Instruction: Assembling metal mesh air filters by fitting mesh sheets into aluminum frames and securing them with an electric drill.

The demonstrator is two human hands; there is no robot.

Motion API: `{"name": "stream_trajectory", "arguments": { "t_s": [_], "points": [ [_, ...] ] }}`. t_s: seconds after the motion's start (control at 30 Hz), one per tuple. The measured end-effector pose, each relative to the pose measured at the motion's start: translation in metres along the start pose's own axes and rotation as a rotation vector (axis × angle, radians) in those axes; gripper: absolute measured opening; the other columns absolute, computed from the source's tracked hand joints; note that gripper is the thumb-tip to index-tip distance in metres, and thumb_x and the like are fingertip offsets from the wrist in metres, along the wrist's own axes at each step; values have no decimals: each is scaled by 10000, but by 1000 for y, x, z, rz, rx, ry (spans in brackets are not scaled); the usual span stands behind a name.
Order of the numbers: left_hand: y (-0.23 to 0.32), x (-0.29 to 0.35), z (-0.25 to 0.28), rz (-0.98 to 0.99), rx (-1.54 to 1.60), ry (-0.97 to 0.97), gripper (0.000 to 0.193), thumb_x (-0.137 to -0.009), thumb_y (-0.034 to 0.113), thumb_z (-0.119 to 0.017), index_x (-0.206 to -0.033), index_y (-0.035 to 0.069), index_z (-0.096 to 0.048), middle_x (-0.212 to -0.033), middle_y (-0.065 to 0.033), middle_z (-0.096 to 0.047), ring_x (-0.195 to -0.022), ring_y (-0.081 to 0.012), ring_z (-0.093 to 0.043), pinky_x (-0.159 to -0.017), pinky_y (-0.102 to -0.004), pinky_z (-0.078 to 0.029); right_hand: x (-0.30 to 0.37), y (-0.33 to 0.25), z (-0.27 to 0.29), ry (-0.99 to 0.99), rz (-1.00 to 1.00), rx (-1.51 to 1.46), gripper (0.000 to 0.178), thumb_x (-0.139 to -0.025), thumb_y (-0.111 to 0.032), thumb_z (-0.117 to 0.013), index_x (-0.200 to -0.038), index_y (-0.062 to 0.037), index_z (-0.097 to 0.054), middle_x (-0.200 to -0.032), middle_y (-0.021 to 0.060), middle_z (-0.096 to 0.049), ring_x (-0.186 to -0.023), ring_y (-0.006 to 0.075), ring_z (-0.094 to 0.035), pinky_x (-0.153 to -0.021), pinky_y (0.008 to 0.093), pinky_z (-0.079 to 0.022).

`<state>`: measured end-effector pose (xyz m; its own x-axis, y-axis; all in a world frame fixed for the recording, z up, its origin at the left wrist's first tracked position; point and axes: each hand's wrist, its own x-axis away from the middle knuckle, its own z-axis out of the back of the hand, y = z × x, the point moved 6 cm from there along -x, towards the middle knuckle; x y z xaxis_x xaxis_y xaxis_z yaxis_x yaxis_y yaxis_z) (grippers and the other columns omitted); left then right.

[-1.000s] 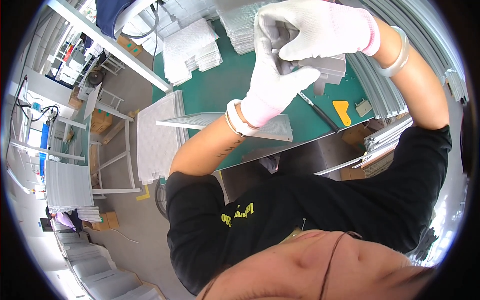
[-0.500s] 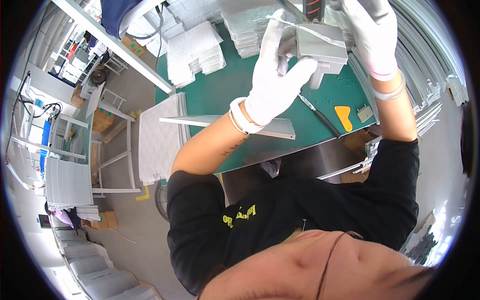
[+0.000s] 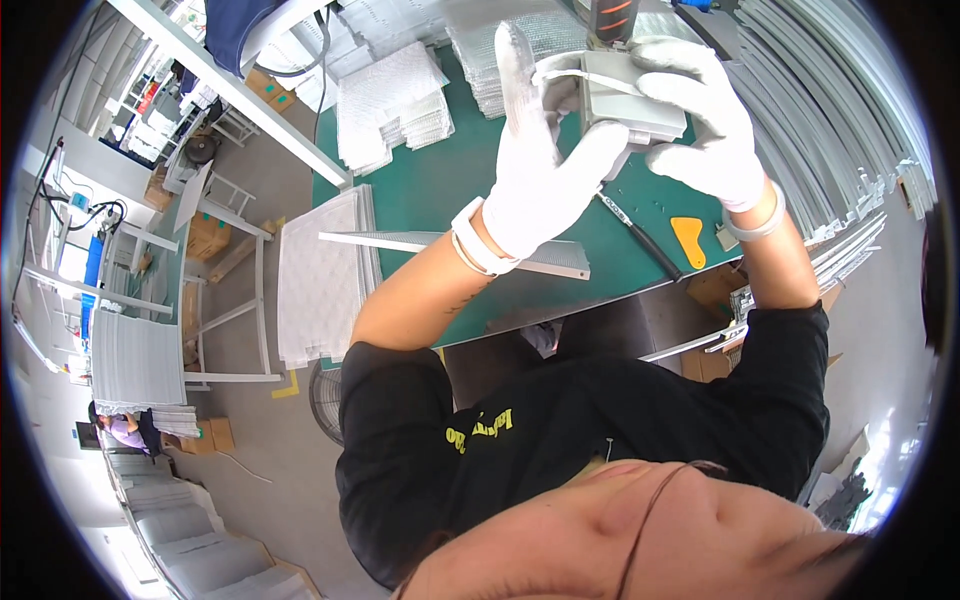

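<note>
Held up in the upper middle of the frame, above the green bench (image 3: 440, 190), a small grey block (image 3: 630, 100) with a thin white strip (image 3: 585, 78) running across its upper face. Looks light and fairly stiff, easy to carry in two gloved hands; the strip looks thin and bendable, likely to kink if pinched hard, so best gripped by the block's flat sides and not by the strip. Left hand (image 3: 545, 170) in a white glove, fingers stretched upward and spread along the block's left edge, palm pressed against it, not clenched. Right hand (image 3: 705, 115) in a white glove, curled over the block's top and right side, grasping it firmly. Block thus caught between both hands, touching both, well above the bench surface. Below the hands, on the bench, a long pale grey bar (image 3: 455, 247) lying crosswise toward the near edge, a black-handled tool (image 3: 640, 238) just right of it, and a small orange scraper (image 3: 690, 240) further right. Stacks of white pleated sheets (image 3: 390, 100) in the upper left of the bench, bundles of grey rails (image 3: 840, 130) along the right of the frame.
</note>
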<state>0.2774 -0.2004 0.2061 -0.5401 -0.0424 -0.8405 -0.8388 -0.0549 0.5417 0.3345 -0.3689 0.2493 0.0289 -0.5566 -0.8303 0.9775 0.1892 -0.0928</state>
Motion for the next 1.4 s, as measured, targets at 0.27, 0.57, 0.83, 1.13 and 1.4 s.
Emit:
{"name": "stream_trajectory", "arguments": {
  "t_s": [0.27, 0.57, 0.83, 1.13, 1.4],
  "points": [
    [-3, 0, -3, 233, 403, 32, 1107, -899, -50, -618, -1599, 200, 201, -1408, -225, -457, -1257, -309, -558, -1017, -436, -495, 10, -16, -30, 345, 28, 200, 816, -678, -370, -888, -1355, -24, -590, -1320, 179, -514, -1227, 358, -503, -1063, 482, -398],
    [-8, -13, 0, 284, 302, -14, 891, -903, -11, -473, -1618, 101, 46, -1457, -220, -453, -1250, -262, -552, -961, -383, -536, -31, 35, -17, 672, 804, -689, 844, -826, -568, -736, -1437, -50, -470, -1473, 186, -342, -1350, 317, -413, -1137, 460, -335],
    [-26, -19, 31, 152, 631, 90, 651, -952, 55, -431, -1569, 27, -225, -1493, -196, -428, -1308, -280, -515, -1071, -411, -452, -79, 59, 6, 54, -614, -773, 436, -877, -280, -754, -1180, -1, -610, -944, 55, -662, -842, 132, -604, -767, 239, -475],
    [55, -20, 71, -427, -713, 161, 427, -1043, 185, -534, -1397, -49, -493, -1258, -192, -661, -1004, -195, -667, -847, -316, -532, -76, 62, 11, 310, -479, -1091, 409, -841, -141, -694, -1204, 7, -579, -894, 63, -622, -749, 167, -561, -710, 275, -480],
    [53, -41, 84, 39, -1219, 259, 220, -985, 96, -565, -1144, -11, -675, -1037, -117, -741, -839, -213, -718, -744, -301, -551, -93, 60, 42, 455, -630, -952, 205, -974, -202, -625, -1084, -29, -638, -897, 82, -696, -717, 167, -673, -631, 263, -577]
  ]
}}
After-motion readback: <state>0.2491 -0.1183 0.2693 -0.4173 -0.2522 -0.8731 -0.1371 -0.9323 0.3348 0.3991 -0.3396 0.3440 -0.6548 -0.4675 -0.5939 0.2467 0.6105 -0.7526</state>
